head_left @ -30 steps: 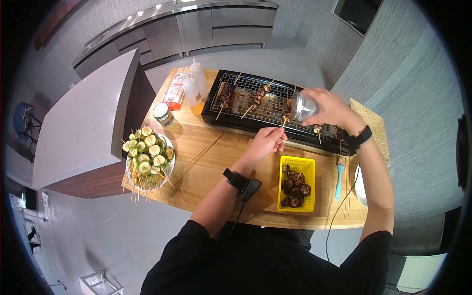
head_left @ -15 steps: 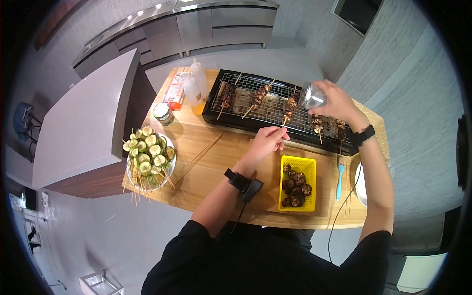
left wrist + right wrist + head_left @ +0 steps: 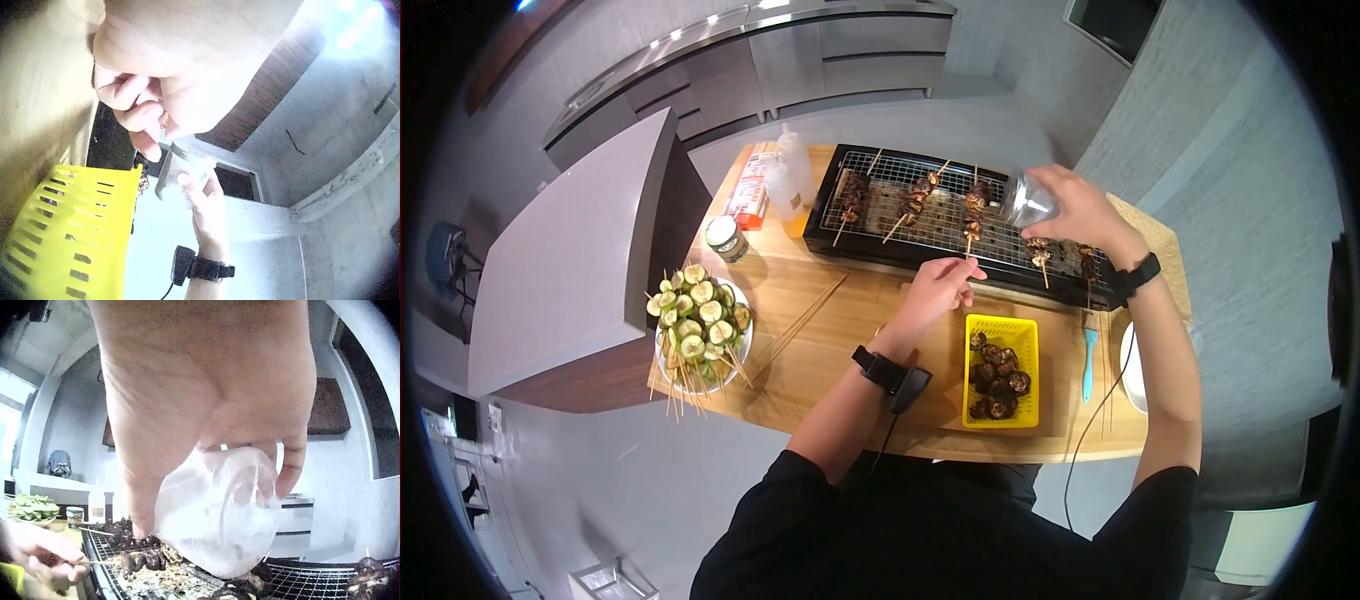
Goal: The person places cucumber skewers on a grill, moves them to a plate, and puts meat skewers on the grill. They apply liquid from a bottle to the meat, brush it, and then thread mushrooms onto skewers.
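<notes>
The skewer (image 3: 974, 212) on the grill (image 3: 862, 253), near end pinched by the left hand (image 3: 938, 292), may be knocked askew if the tilted jar (image 3: 1028, 202), gripped just rightward by the right hand (image 3: 1088, 212), is swung left.

The place looks like a kitchen. Along the far wall runs a steel counter (image 3: 785, 60) with cabinet doors and drawers beneath. A grill (image 3: 920, 215) stands on a wooden table (image 3: 800, 370) beside squeeze bottles (image 3: 783, 190), and a pale-topped island (image 3: 575, 250) fills the left side.
</notes>
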The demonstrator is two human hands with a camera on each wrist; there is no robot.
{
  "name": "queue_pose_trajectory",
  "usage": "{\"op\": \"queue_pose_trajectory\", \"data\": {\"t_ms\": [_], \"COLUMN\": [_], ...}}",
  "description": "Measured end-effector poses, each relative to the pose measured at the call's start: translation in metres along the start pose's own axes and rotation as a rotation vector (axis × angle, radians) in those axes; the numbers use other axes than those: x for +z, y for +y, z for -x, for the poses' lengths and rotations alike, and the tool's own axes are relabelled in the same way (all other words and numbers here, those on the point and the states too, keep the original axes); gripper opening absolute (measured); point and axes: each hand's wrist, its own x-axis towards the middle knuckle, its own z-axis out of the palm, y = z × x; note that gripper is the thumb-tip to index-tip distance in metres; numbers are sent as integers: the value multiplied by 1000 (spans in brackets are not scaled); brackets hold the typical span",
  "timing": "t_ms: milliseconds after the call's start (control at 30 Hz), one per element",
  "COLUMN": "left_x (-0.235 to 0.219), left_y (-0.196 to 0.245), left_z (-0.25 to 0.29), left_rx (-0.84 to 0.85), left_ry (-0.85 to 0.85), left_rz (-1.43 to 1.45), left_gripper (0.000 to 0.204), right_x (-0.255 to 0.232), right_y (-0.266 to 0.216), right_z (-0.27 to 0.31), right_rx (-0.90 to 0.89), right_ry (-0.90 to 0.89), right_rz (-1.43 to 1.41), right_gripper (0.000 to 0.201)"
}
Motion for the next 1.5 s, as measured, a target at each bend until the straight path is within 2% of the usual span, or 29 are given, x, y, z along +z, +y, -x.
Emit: {"op": "queue_pose_trajectory", "data": {"t_ms": [133,267,367,400,500,533,633,667,767,900,1000,1100,1200,1300,1400,1500], "left_x": [-6,-13,-13,-12,23,37,80,81,83,94,92,94,94,96,95,95], "left_y": [4,34,52,52,50,49,55,44,37,43,34,32,30,29,20,15], "left_z": [4,20,29,28,23,22,17,5,-20,-28,-41,-50,-51,-51,-59,-59], "left_rx": [-23,-57,-77,-16,11,-23,-220,-231,-306,-425,-479,-484,-472,-471,-458,-396], "left_ry": [-18,80,-5,-109,-233,-310,-287,-315,-344,-317,-349,-349,-330,-289,-280,-270], "left_rz": [-145,-378,-388,-294,-78,-106,-353,-392,-395,-286,-143,-127,-110,-96,-116,-118], "left_gripper": [42,51,52,46,40,30,30,35,42,45,40,35,31,29,29,30], "right_x": [-1,-20,-28,-31,-39,-40,-36,-32,-21,-22,-20,-18,-22,-12,-16,-10], "right_y": [8,12,25,28,36,37,47,51,53,51,64,72,66,80,76,83], "right_z": [11,32,53,59,70,73,78,79,80,74,62,54,48,40,35,38], "right_rx": [-4,73,120,129,156,166,131,107,-9,-5,-20,-24,54,28,64,38], "right_ry": [39,98,149,142,117,108,103,105,96,-78,111,17,-24,122,-47,99], "right_rz": [-28,-149,-191,-205,-247,-255,-217,-195,-127,-98,-92,-19,14,38,15,5], "right_gripper": [84,84,85,85,85,84,82,82,83,82,82,83,84,84,85,86]}}
